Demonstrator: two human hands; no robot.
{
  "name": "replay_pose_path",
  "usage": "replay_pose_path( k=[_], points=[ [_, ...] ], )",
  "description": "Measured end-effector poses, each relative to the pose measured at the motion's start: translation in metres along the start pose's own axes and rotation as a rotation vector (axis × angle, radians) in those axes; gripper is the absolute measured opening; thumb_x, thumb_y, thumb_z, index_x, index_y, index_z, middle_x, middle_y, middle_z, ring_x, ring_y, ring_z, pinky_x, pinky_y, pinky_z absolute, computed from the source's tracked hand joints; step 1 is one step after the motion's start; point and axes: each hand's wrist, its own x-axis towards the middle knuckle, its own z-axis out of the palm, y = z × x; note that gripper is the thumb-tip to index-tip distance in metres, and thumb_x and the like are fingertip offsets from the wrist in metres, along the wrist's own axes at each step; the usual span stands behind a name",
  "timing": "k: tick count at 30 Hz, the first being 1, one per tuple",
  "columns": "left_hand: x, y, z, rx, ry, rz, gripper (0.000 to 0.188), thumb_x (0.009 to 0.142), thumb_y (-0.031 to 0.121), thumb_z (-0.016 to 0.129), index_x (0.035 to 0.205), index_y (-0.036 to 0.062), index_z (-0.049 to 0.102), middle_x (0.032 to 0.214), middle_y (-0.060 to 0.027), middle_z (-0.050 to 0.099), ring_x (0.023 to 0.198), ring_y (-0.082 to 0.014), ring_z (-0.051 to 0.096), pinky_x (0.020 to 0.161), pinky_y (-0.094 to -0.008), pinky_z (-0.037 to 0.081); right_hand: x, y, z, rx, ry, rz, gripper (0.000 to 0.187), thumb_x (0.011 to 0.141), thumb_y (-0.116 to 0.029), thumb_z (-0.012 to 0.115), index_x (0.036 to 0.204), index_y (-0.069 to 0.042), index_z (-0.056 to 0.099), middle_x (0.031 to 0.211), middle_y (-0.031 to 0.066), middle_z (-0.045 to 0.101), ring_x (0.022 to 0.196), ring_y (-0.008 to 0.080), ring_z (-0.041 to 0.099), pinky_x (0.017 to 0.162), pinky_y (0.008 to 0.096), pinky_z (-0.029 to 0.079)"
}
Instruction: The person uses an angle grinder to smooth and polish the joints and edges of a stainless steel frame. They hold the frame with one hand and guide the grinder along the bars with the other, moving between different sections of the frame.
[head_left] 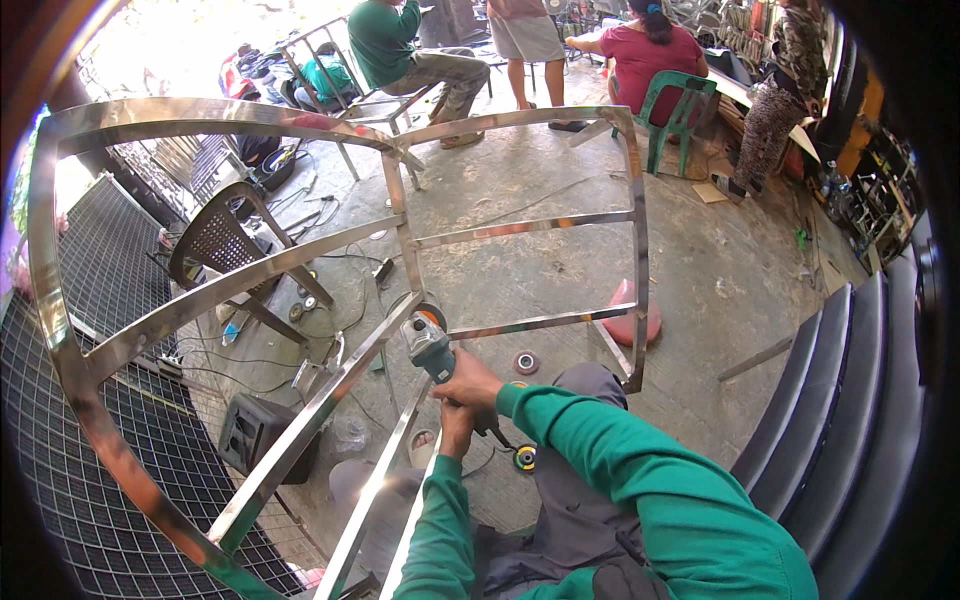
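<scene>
A grinder (431, 352) was grasped by the right hand (470, 380) and the left hand (457, 426), its orange disc (433, 312) positioned at a metal frame (404, 232).

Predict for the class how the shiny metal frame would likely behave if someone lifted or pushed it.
The metal frame would probably stay stiff, since its bars look rigid and join at several corners. It may be fairly light for its size, given the wide gaps between bars. Its smooth, reflective surface could feel slippery.
</scene>
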Motion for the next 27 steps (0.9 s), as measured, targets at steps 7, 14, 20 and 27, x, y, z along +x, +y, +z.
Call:
replay_pose_path(
  k=[7,14,20,27],
  points=[
    [-0.011,0.025,0.007,0.131,-0.018,0.003,0.043,0.088,0.021,0.08,0.119,-0.0069,0.069,0.103,-0.0113,0.076,0.086,-0.0201,0.075,0.073,-0.0345,0.06,-0.004,0.002,-0.002,0.189,-0.003,0.053,0.079,0.067,-0.033,0.089,0.126,0.011,0.061,0.116,0.0269,0.073,0.108,0.0375,0.073,0.096,0.0427,0.057],
    [-0.023,0.047,0.01,0.159,-0.064,-0.066,0.042,0.086,0.023,0.082,0.113,-0.0071,0.072,0.1,-0.0097,0.077,0.086,-0.018,0.074,0.073,-0.0339,0.058,-0.005,-0.002,-0.006,0.13,-0.005,0.073,0.076,0.068,-0.025,0.092,0.131,0.005,0.061,0.117,0.0207,0.074,0.106,0.0306,0.073,0.097,0.0399,0.058],
    [-0.02,0.044,0.01,0.155,-0.094,-0.047,0.04,0.086,0.02,0.081,0.115,-0.0058,0.071,0.103,-0.0096,0.076,0.087,-0.0181,0.074,0.074,-0.0339,0.058,-0.013,-0.007,-0.013,0.194,-0.006,0.081,0.078,0.066,-0.025,0.092,0.131,0.005,0.06,0.116,0.0205,0.074,0.106,0.0306,0.073,0.095,0.0398,0.059],
    [-0.015,0.03,0.006,0.137,-0.088,-0.032,0.043,0.085,0.02,0.081,0.118,-0.0053,0.07,0.101,-0.0077,0.076,0.086,-0.0179,0.074,0.071,-0.0329,0.059,-0.002,0.005,-0.004,0.111,0.009,0.091,0.073,0.067,-0.025,0.092,0.126,0.006,0.063,0.113,0.0201,0.074,0.102,0.0292,0.074,0.092,0.0395,0.06]
  ],
)
